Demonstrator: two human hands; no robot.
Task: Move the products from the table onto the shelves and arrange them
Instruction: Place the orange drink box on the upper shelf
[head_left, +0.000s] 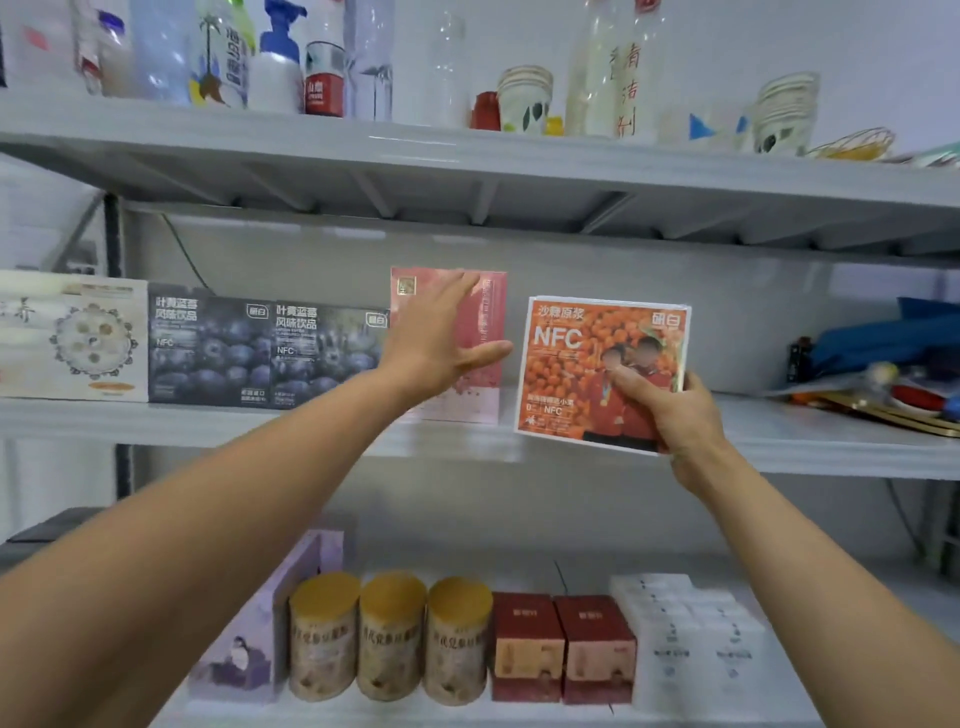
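My right hand (670, 415) grips the lower right corner of an orange NFC juice box (576, 358), held upright just in front of the middle shelf (810, 441). My left hand (436, 343) is spread flat, fingers straight, against the front of a pink box (491, 312) standing on that shelf. Left of the pink box stand two dark blueberry drink boxes (265, 353) and a white patterned box (72, 338). The orange box sits right beside the pink one, a small gap between them.
The top shelf (467, 150) holds bottles, paper cups and a whisk. The bottom shelf carries three round tins (389, 639), two red boxes (563, 649), white packs (696, 639) and a purple box (260, 634). Blue fabric and loose items (883, 369) lie at the middle shelf's right end.
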